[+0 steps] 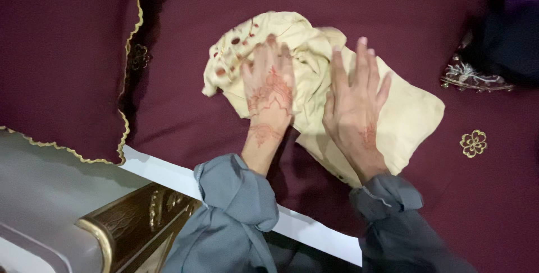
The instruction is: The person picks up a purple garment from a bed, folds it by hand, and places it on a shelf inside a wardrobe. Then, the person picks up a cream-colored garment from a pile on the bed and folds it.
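Cream cloth, crumpled and partly folded, lies on the maroon bedspread of a bed, a little in from the bed's near edge and about midway along it. Both hands press flat on top of it with no grip closed on anything: the left hand, fingers spread, covers the bunched part with small dark red spots, and the right hand, fingers long and together, lies on the smoother folded part toward the near edge. Grey sleeves reach to the wrists. A maroon pillow with gold scalloped trim sits at the far left corner. A gold embroidered flower marks the bedspread near the right edge.
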